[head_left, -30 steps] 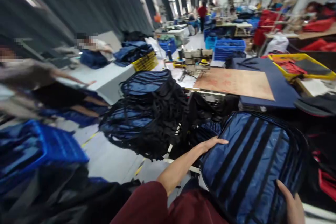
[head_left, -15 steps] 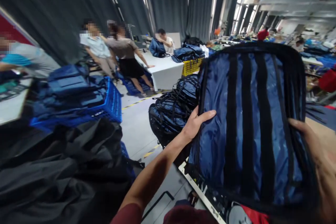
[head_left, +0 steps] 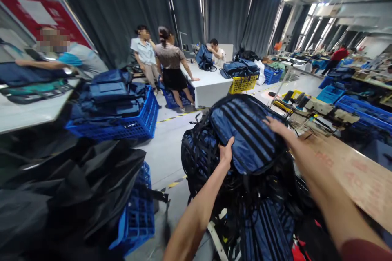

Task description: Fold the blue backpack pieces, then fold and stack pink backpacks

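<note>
Well, at the far left a co-worker (head_left: 87,59) leans over a white bench (head_left: 30,112) that carries blue and green pieces. Nearer, black fabric (head_left: 70,195) drapes over a blue crate (head_left: 139,210), and behind it a second blue crate (head_left: 148,110) is heaped with folded blue bags (head_left: 107,89). Two people stand beyond, one resting a hand on another bench (head_left: 211,85), with a yellow crate (head_left: 243,84) at its right end. In front, a pile of blue and black bags (head_left: 199,151) bears the striped blue bag (head_left: 245,130) on top, tilted. The hands are apart: the left hand (head_left: 226,153) grips its left edge, thumb uppermost; the right hand (head_left: 277,126) touches its upper right side, though whether it grips I cannot tell. Rightward are a sewing machine (head_left: 321,108) and a brown board (head_left: 346,171).
</note>
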`<state>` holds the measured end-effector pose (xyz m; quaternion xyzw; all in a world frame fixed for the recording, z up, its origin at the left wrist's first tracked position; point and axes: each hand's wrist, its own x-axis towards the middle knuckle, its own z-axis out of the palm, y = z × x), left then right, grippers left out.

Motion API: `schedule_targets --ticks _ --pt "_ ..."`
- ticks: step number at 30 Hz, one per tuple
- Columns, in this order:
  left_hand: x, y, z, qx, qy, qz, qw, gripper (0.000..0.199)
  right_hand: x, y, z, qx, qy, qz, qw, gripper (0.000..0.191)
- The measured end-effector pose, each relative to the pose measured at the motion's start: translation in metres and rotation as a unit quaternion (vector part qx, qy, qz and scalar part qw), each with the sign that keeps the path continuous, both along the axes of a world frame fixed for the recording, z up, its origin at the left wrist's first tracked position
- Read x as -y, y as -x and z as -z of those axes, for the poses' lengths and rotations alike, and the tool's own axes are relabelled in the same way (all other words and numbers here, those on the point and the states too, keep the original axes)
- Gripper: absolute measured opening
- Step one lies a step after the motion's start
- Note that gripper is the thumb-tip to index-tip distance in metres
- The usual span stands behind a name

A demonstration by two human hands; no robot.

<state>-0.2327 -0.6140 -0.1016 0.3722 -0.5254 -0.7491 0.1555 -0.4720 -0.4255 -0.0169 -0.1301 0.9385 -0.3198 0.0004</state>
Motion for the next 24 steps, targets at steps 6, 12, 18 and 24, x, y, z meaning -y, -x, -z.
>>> schedule_targets --ticks 6,12,18,24 --pt "0.006 0.002 0.037 0.063 -0.022 0.023 0.997 0.094 0.001 0.008 0.066 0.087 -0.135 -0.014 0.987 0.071" --pt "0.01 -0.006 0.018 0.084 0.069 0.002 0.994 0.103 0.004 0.005 0.03 0.103 -0.16 -0.048 0.981 0.083" --pt "0.016 -0.012 0.004 0.036 0.166 -0.074 0.983 0.112 -0.015 -0.042 -0.006 -0.007 -0.075 -0.118 0.99 0.081" --pt "0.024 -0.013 0.002 0.026 0.253 -0.119 0.96 0.106 -0.045 -0.168 0.03 -0.158 0.023 -0.104 0.982 0.078"
